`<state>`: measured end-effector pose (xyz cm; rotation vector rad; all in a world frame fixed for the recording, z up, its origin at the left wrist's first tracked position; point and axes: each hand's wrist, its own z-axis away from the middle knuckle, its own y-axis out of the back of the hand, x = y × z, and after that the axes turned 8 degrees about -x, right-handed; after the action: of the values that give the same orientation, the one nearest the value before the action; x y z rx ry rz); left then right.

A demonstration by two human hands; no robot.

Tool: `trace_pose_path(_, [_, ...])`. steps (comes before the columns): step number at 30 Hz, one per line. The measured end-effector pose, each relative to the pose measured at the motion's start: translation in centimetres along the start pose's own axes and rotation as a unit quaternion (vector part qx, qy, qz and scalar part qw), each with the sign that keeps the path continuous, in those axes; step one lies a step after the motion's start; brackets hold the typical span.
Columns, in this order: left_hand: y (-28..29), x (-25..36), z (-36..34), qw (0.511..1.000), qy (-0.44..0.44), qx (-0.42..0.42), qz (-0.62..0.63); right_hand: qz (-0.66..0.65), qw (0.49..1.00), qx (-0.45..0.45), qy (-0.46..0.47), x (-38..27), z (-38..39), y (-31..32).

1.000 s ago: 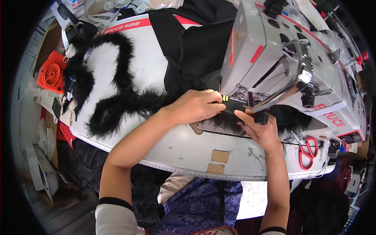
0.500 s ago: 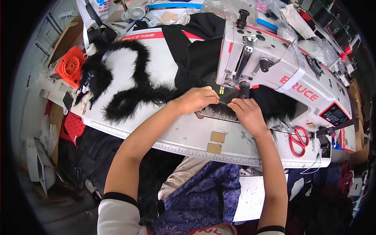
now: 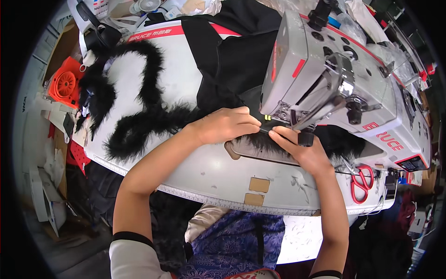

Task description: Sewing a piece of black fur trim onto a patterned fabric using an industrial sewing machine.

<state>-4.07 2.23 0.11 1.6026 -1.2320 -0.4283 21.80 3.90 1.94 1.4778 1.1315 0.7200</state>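
My left hand [image 3: 226, 126] is closed at the edge of a black fabric piece [image 3: 238, 63], its fingertips just left of the presser foot [image 3: 268, 117]. On the other side, my right hand [image 3: 304, 151] has thumb and fingers pressed together on the same fabric edge, below the sewing machine's head [image 3: 297, 60]. A fluffy black feather trim [image 3: 155, 76] loops over the table on the left. It runs under my left wrist and shows again as a fringe below the fabric between my hands. The machine head partly hides the fabric to the right.
Red-handled scissors [image 3: 362, 184] lie right of my right wrist. A ruler strip [image 3: 195, 194] follows the white table's front edge. Two tan patches [image 3: 259, 184] are on the tabletop. An orange round-fronted device [image 3: 66, 83] stands at the far left, and a small fan [image 3: 148, 4] at the back.
The view has come nearer the machine, which looks larger. Both hands stay by the presser foot, and more of the feather fringe shows between them.
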Motion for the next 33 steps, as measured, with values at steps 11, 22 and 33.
trace_pose_path(11, [0.6, -1.6, -0.9, 0.997, -0.022, 0.01, -0.076, -0.076, 0.931, -0.314, -0.169, 4.7, 2.9, -5.4])
trace_pose_path(22, [0.4, -1.7, -1.1, 0.997, -0.003, -0.008, -0.077, -0.154, 0.904, -0.287, -0.279, 4.6, 3.7, -6.4])
trace_pose_path(33, [0.2, -1.1, -1.1, 0.996, 0.015, -0.002, -0.089, 0.18, 0.93, -0.28, -0.158, 0.5, -0.1, -1.4])
